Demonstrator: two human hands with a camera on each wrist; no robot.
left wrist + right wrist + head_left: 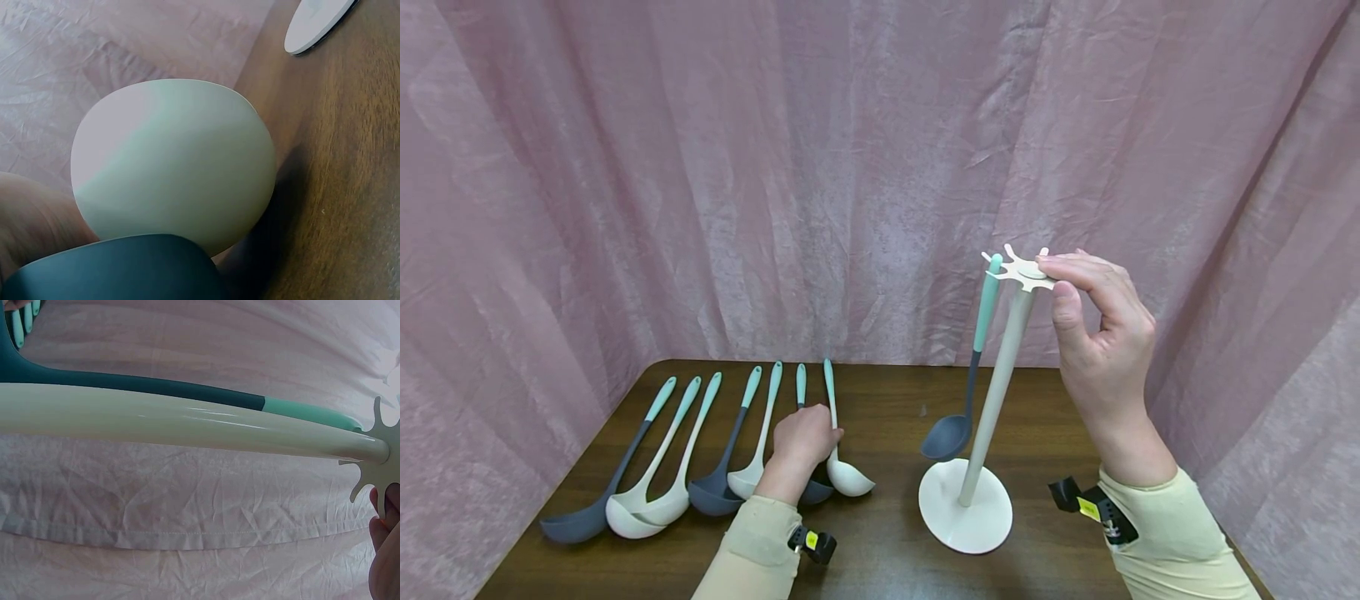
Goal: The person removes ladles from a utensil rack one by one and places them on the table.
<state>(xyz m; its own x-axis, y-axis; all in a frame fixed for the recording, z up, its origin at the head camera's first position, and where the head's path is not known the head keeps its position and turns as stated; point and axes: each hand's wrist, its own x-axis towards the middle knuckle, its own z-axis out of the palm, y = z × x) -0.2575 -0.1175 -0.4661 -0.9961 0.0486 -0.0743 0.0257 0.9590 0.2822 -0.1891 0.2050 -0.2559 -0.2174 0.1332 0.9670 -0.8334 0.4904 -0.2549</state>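
At the right end of a row of ladles, my left hand (805, 433) pinches the handle of a white ladle (848, 478) with a mint grip; its bowl (175, 162) fills the left wrist view. Beneath that hand lies a grey ladle (815, 492), partly covered. My right hand (1108, 333) grips the hooked top of a white utensil stand (1000, 392), thumb below and fingers above. A grey ladle (947, 437) with a mint handle hangs from the stand's left side; the right wrist view shows its mint handle (306, 411) at the hooks.
Further left on the brown table (887, 533) lie a grey ladle (576, 525), two overlapping white ladles (670, 504), another grey ladle (711, 496) and a white ladle (747, 479). The stand's round base (966, 533) rests on the table. Pink curtains (880, 167) surround it.
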